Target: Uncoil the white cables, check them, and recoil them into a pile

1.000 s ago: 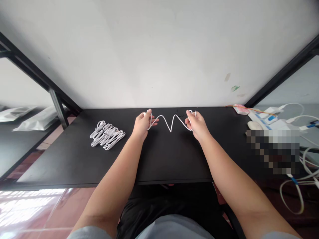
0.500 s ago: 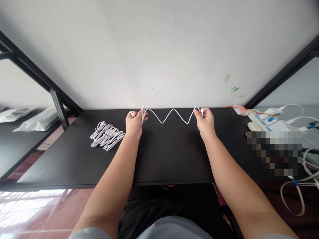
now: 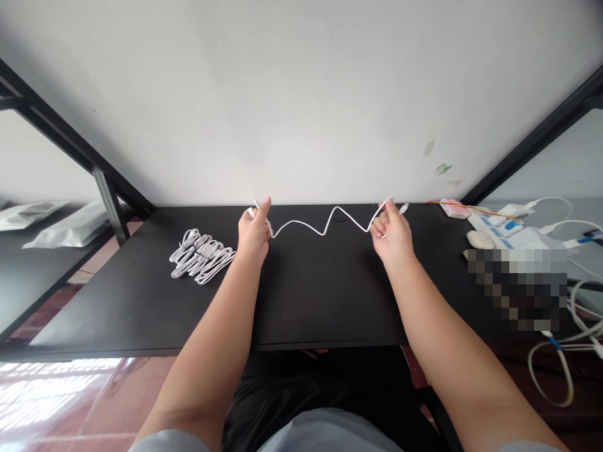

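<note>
A thin white cable [image 3: 324, 228] stretches in a wavy line between my two hands above the black table [image 3: 306, 295]. My left hand [image 3: 253, 233] is closed on the cable's left end, thumb raised, and a small plug shows by its knuckles. My right hand [image 3: 392, 233] is closed on the right end, with a white plug [image 3: 403, 208] sticking out to the right of its fingers. Both hands hover near the table's far edge, close to the white wall.
A pile of several bundled white cables [image 3: 201, 256] lies left of my left hand. At the right sit a white mouse [image 3: 479, 238], boxes and loose white cables [image 3: 556, 351]. Black shelf posts [image 3: 108, 201] frame both sides. Plastic bags [image 3: 70, 227] lie on the left shelf.
My hands drew apart, pulling the folded cable out from tight zigzags into a longer, looser wave. The right hand moved right and the plug now pokes out beside it.
</note>
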Tool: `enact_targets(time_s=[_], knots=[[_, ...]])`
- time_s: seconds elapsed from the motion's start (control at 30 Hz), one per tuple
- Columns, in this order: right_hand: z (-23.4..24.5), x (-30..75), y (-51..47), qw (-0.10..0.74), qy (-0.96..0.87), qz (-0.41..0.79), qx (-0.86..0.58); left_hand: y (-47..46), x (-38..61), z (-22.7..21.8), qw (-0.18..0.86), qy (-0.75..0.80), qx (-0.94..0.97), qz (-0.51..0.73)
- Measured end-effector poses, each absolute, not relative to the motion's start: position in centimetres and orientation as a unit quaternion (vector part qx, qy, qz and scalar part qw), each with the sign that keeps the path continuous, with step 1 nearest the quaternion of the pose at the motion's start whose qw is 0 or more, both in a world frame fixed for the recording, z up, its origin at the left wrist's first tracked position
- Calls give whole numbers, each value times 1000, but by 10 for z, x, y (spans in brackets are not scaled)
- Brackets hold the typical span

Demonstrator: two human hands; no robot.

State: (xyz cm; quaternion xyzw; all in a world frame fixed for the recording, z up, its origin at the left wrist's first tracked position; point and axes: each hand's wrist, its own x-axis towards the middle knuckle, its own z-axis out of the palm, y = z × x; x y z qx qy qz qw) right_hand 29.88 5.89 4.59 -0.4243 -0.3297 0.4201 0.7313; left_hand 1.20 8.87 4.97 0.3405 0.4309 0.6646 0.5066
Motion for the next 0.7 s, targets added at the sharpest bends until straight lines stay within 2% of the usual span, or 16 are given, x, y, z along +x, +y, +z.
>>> enact_targets(time_s=[0.13, 0.7], knots=[[48, 304, 58, 730, -319, 475, -375, 87, 12, 53, 471, 416, 334, 702], [46, 313, 62, 767, -230, 519, -300, 88, 5, 59, 431, 423, 278, 748]])
